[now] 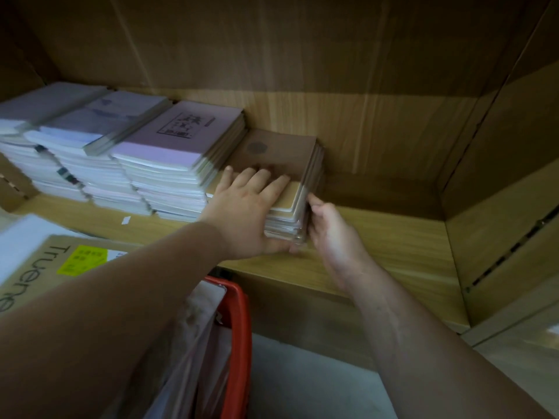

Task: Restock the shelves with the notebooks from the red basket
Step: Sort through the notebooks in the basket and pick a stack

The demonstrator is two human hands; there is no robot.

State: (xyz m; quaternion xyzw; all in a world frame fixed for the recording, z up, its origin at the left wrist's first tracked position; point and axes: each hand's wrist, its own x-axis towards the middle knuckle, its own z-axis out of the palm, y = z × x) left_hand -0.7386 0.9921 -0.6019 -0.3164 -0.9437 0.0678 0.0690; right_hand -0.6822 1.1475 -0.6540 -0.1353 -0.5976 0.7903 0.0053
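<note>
The brown stack [281, 173] of notebooks is lying flat on the shelf [393, 246], at the right end of a row of stacks, with its long axis running from the shelf's front edge back toward the rear panel and tilted slightly to the right. Its left side is touching or nearly touching the pink stack [181, 140]; which of the two cannot be told. Bare shelf is lying open to its right. The left hand [245, 210] is resting palm down across the near half of the top cover, fingers spread and pointing along the long axis, with the thumb appearing to wrap the front edge; it is pressing the stack, not pinching it. The right hand [329, 228] is standing against the stack's right front corner, fingers half curled and touching the side edges, holding nothing of its own. Both hands are therefore at the near end, so the stack is lying ahead of the grip, and a push along the long axis appears to be the move in hand. The left hand is nearer the stack's centre. The red basket [239, 328] is standing below the shelf, near the person, with clear plastic wrapping in it.
</note>
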